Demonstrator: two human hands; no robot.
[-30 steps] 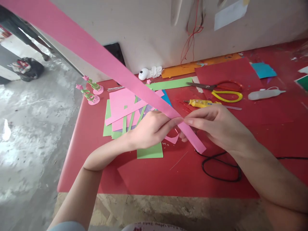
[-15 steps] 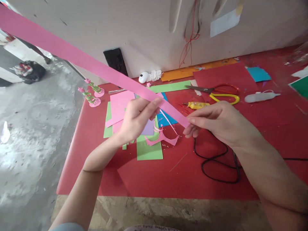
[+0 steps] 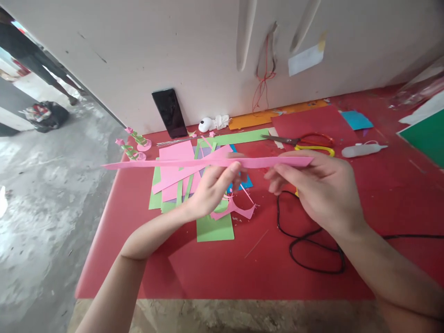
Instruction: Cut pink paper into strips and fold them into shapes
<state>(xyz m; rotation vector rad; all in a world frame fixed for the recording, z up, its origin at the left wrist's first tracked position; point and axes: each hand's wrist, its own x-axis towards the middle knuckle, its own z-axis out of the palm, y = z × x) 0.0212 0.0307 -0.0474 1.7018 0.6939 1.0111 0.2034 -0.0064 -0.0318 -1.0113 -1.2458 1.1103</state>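
Observation:
A long pink paper strip (image 3: 152,164) is stretched level above the red table (image 3: 208,273), seen nearly edge-on. My left hand (image 3: 218,185) pinches it around its middle between thumb and fingers. Near the strip's right end, my right hand (image 3: 312,185) grips it, thumb in front. Below my left hand lie pink sheets (image 3: 176,152), green paper (image 3: 215,231) and a pink offcut with curved cut-outs (image 3: 234,210). Blue paper beneath is partly covered.
Scissors (image 3: 298,141) with red and yellow handles lie behind my right hand, near a glue bottle (image 3: 364,149). A black cord (image 3: 291,240) loops on the table. Two small paper flowers (image 3: 130,150) stand at the left edge. A phone (image 3: 169,113) leans on the wall. A person (image 3: 45,64) is at far left.
The strip has turned from a steep slant, broad side showing, to nearly level and edge-on. My right hand has shifted slightly along its end. More of the person at far left is visible.

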